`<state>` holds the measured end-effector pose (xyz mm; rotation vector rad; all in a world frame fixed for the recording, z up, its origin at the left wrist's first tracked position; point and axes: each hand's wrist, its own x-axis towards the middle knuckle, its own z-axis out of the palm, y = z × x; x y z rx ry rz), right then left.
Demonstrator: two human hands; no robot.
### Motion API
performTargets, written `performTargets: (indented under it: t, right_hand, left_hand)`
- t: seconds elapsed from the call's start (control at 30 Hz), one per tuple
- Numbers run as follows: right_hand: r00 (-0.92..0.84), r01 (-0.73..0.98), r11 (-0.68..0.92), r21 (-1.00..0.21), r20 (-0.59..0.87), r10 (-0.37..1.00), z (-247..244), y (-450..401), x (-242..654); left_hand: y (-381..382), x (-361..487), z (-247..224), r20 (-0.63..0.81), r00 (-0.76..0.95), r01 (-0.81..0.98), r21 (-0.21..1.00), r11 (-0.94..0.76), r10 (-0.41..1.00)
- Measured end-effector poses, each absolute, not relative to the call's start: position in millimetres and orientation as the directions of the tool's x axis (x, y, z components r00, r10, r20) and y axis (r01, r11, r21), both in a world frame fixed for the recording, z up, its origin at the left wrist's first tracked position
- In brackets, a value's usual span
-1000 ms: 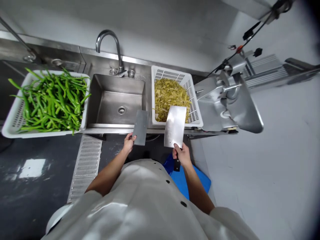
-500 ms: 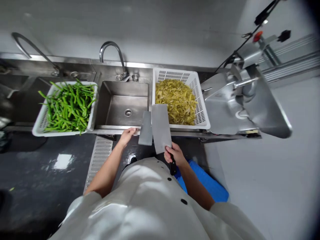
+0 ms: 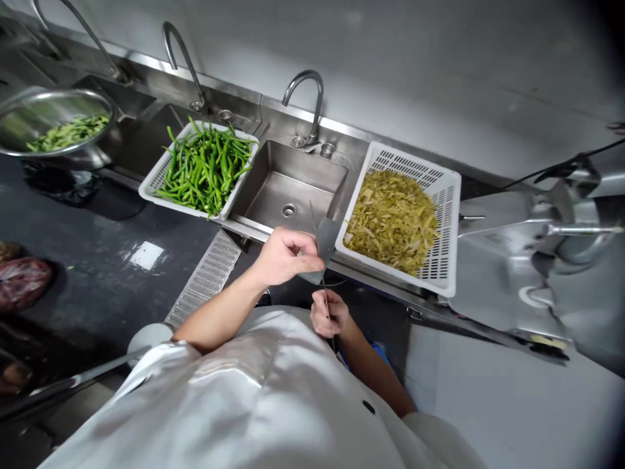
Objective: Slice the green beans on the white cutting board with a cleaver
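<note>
A thin knife [image 3: 323, 281] is held in front of the body, between the 2 hands, and is seen almost edge-on. Its long axis is run away from the torso, toward the sink [image 3: 280, 189], with the far end leaned slightly left. The near end is enclosed by the right hand [image 3: 329, 314], whose grip is curled tight; the handle is mostly hidden by the fingers.

The left hand [image 3: 290, 257] is placed farther out, on the left side of the blade, with thumb and fingertips brought right up to it. Whether the blade is pinched or only neared by that grip cannot be told. Of the 2 hands, the right is nearer the handle end and the left is nearer the far end.

Beyond the knife, a flat grey slab [image 3: 329, 241] is rested at the front edge of the counter [image 3: 371, 277], just left of the white basket [image 3: 446, 280] of yellowish shreds [image 3: 395, 225].
</note>
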<state>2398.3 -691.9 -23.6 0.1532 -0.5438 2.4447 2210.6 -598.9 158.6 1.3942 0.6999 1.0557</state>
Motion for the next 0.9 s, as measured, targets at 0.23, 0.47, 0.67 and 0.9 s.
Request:
performTargets:
  t: [0.23,0.47,0.67,0.9]
  right_hand:
    - [-0.874,-0.467,-0.802,-0.372,0.061,0.481,-25,-699,2393]
    - [-0.811,-0.585,-0.744,-0.324,0.196,0.552,-26,-702,2377]
    - [-0.809,-0.449,-0.739,-0.502,-0.123,0.575,-17,-697,2377]
    - [-0.742,-0.449,-0.674,-0.586,-0.176,0.647,0,-693,2385]
  left_hand:
    - [-613,2198,181,0.250,0.413,-0.137,0.968,-0.211,0.876]
    - [-606,2178,175,0.245,0.445,-0.146,0.969,-0.200,0.861]
    - [-588,2166,146,0.142,0.425,-0.232,0.972,-0.044,0.894]
    - [-574,2173,116,0.044,0.344,-0.285,0.957,0.059,0.938]
